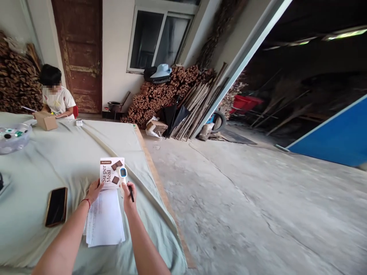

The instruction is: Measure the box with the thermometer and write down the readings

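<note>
My left hand, with a red string at its wrist, grips the lower left edge of a white box printed "Su-per Meal" and pictures of dark squares. My right hand is wrapped round a white handheld device with a small blue-framed screen, which looks like an infrared thermometer. That device is held over the right part of the box. A black pen also sticks out from the fingers of my right hand. Below the box, printed paper sheets lie stacked on the cloth.
A phone lies left of the papers on the cloth-covered table. Farther back are a clear plastic bowl, a cardboard box and a seated person. Stacked firewood lines the wall; concrete floor lies to the right.
</note>
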Demonstrator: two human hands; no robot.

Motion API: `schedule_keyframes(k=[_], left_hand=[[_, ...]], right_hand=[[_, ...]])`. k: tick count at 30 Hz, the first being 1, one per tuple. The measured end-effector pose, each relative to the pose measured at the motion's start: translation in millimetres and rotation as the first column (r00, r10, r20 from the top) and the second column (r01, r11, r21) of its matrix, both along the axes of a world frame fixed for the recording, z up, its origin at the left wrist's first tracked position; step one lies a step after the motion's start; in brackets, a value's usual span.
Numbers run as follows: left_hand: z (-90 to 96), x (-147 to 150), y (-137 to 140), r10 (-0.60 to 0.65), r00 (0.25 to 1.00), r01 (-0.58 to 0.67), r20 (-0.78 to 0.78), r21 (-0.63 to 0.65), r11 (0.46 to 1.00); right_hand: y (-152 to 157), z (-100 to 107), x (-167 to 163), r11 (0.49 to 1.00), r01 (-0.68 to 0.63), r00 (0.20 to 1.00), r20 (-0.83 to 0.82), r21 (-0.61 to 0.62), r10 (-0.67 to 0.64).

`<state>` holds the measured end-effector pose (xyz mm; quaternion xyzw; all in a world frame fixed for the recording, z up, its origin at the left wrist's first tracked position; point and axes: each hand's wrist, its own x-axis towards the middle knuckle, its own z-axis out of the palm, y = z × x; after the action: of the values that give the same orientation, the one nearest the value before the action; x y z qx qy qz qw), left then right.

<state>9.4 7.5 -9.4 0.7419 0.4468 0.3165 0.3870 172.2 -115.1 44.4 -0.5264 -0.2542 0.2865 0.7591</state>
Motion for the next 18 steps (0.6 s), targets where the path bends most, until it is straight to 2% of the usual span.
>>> schedule_keyframes(k=[2,4,11,18], left_hand=[[0.2,0.2,1.7,0.011,1.0,-0.011,-0.016,0.008,1.0],[-0.1,0.6,3.0,0.013,0.999,-0.012,-0.032,0.017,1.0],[-1.5,-0.7,0.6,0.004,0.998,-0.001,-0.066,0.044,0.999],[-0.6,-1.4,-4.1,0.008,1.0,-0.007,-0.024,0.042,0.999]], right_hand=[[16.8,8.2,-4.5,0.999,-0.043,0.991,-0.127,0.003,0.043],[27.8,10.2,-6.2,0.999,-0.053,0.986,-0.16,0.003,0.052],[36.7,-1.8,-8.2,0.999,0.008,0.996,-0.087,0.039,-0.005],[34.2,6.3,-10.9,1.0,-0.007,0.996,-0.094,0.01,0.008]])
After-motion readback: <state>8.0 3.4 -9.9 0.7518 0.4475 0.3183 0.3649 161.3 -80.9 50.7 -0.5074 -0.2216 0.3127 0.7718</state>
